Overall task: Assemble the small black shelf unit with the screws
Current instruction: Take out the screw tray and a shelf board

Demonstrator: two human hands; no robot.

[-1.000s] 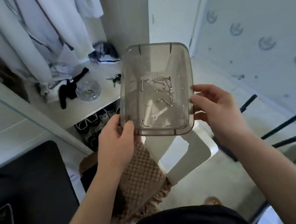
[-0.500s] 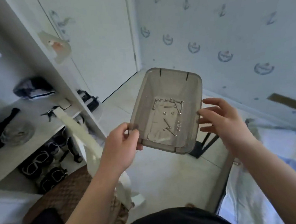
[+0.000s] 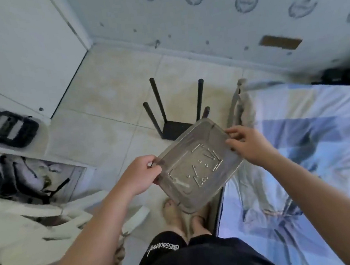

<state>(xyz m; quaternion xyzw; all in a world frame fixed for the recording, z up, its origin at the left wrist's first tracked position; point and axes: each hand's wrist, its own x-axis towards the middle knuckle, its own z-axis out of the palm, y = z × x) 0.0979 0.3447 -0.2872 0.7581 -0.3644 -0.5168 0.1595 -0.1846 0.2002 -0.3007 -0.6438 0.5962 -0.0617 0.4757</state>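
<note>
I hold a clear grey plastic tray (image 3: 182, 197) in front of me with both hands. Several silver screws (image 3: 205, 163) and small washers lie loose on its bottom. My left hand (image 3: 141, 176) pinches the tray's left rim. My right hand (image 3: 245, 142) grips its far right rim with curled fingers. Beyond the tray, the small black shelf unit (image 3: 174, 130) stands upside down on the tiled floor, its black legs (image 3: 157, 97) pointing up. The tray hides part of the unit's base.
A bed with a blue patterned sheet (image 3: 310, 151) fills the right side. White shelving with a black device (image 3: 12, 131) and clothes stands at the left. A white chair (image 3: 50, 219) is at the lower left. My bare feet (image 3: 184, 217) stand on the tiles below the tray.
My view has swung right and down, from the white shelving to the floor and bed. The black shelf unit has come into sight. Both hands still hold the tray, now lower and turned.
</note>
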